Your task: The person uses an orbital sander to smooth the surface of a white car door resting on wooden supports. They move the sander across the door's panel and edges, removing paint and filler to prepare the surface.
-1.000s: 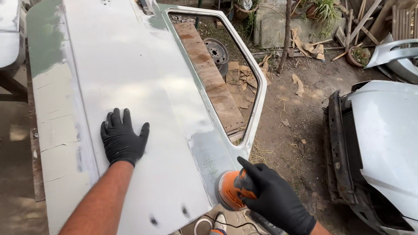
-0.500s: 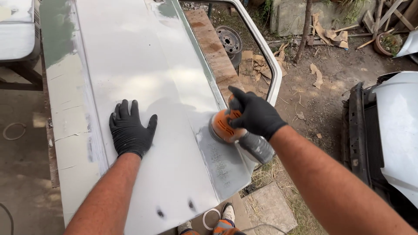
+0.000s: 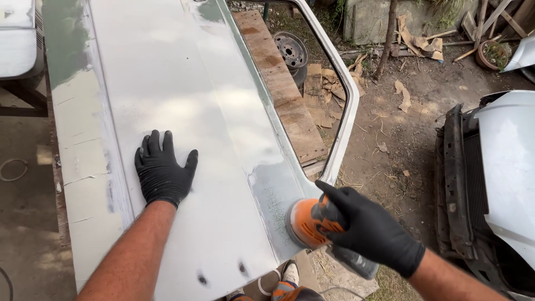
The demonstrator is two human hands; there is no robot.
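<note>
A grey-white car door panel point(image 3: 184, 100) lies flat in front of me, its window frame point(image 3: 341, 106) on the right. My left hand point(image 3: 163, 170), in a black glove, rests flat and spread on the panel's middle. In a black glove too, my right hand point(image 3: 370, 231) grips an orange round sander point(image 3: 307, 223) pressed on the panel's right edge, just below the window opening. A patch of bare, duller metal point(image 3: 273, 189) shows beside the sander.
A white car front point(image 3: 501, 178) with a dark grille stands at the right. A wooden plank point(image 3: 284, 89), a steel wheel point(image 3: 291, 51) and cardboard scraps lie on the dirt beyond the window opening. My shoe point(image 3: 287, 278) shows under the panel.
My right hand has moved the sander back toward me along the panel's right edge, after pushing it farther up half a second ago. The left hand stays flat on the panel.
</note>
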